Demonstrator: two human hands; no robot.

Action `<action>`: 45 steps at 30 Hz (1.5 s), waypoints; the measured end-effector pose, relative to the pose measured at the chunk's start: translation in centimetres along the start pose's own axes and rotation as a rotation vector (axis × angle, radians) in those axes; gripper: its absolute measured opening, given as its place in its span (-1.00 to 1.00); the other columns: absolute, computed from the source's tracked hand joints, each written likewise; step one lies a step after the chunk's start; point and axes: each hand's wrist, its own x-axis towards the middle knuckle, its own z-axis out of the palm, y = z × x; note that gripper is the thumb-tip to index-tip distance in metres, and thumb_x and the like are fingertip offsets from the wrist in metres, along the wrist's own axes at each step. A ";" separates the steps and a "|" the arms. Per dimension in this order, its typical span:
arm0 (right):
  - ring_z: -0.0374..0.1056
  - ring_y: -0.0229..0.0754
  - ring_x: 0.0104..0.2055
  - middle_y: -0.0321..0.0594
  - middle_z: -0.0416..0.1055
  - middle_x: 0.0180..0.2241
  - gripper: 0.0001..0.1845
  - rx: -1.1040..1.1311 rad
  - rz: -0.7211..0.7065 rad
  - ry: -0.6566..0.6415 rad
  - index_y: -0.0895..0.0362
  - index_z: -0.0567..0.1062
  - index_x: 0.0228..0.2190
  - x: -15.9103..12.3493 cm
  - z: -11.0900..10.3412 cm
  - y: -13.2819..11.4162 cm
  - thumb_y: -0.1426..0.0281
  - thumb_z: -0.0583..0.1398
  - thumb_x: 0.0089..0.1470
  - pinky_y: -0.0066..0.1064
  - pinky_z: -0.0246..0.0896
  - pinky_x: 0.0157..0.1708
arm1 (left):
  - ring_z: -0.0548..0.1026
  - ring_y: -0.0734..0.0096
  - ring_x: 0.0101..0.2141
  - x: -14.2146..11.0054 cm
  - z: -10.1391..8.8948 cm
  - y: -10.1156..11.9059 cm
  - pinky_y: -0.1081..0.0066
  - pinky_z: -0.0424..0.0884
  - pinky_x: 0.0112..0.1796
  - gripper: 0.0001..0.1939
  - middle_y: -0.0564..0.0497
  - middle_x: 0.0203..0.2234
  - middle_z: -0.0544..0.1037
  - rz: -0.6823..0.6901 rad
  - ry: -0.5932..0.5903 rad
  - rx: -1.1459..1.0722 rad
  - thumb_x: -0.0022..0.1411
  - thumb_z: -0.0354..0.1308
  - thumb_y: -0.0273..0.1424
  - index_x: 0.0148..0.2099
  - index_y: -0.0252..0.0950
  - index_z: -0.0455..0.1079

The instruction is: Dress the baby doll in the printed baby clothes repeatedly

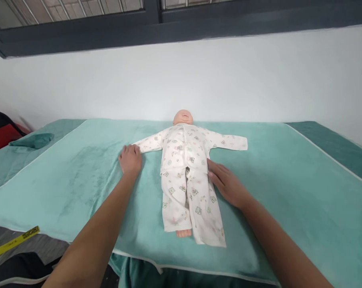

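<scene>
A baby doll (183,117) lies on its back on a teal blanket (85,168), dressed in a white printed shirt (183,146) and matching trousers (189,200). One bare foot (183,233) sticks out of the left trouser leg. My left hand (130,159) is curled at the end of the doll's sleeve, fingertips on the cuff. My right hand (225,182) lies flat with fingers stretched, touching the shirt hem and the trousers at the doll's hip.
The blanket covers a bed against a white wall (259,80) under a dark window frame (157,20). A folded dark green cloth (34,140) sits at the far left, near a red and black object (1,134). A yellow tape measure (16,241) lies at the near left.
</scene>
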 end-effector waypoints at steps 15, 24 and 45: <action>0.26 -0.04 0.10 -0.15 0.42 0.03 -0.46 -0.127 -0.162 0.194 0.10 0.30 0.13 -11.5 3.0 -13.0 0.63 0.07 0.12 -0.17 0.20 0.04 | 0.38 0.18 0.03 -26.3 -8.1 1.9 0.14 0.39 0.01 -0.52 -0.11 0.00 0.34 0.272 -0.240 -0.430 0.22 0.19 -0.29 0.19 -0.07 0.28; 0.30 -0.05 -0.10 -0.21 0.47 -0.24 -0.72 -0.184 -0.042 0.180 0.08 0.42 -0.21 -8.4 4.7 -14.5 0.62 0.11 0.06 -0.10 0.15 -0.03 | 0.44 0.28 -0.14 -25.7 -6.9 3.5 0.25 0.44 -0.14 -0.64 -0.06 -0.18 0.45 0.450 -0.107 -0.434 0.28 0.11 -0.46 0.11 -0.17 0.29; 0.36 -0.16 -0.15 -0.33 0.41 -0.38 -0.83 -0.122 -0.129 0.269 0.04 0.35 -0.37 -12.5 6.1 -15.2 0.56 0.07 0.13 0.03 -0.05 0.23 | 0.49 0.27 -0.25 -26.9 -9.1 -0.2 0.29 0.50 -0.26 -0.73 -0.08 -0.30 0.45 0.351 -0.116 -0.357 0.29 -0.04 -0.45 0.00 -0.24 0.37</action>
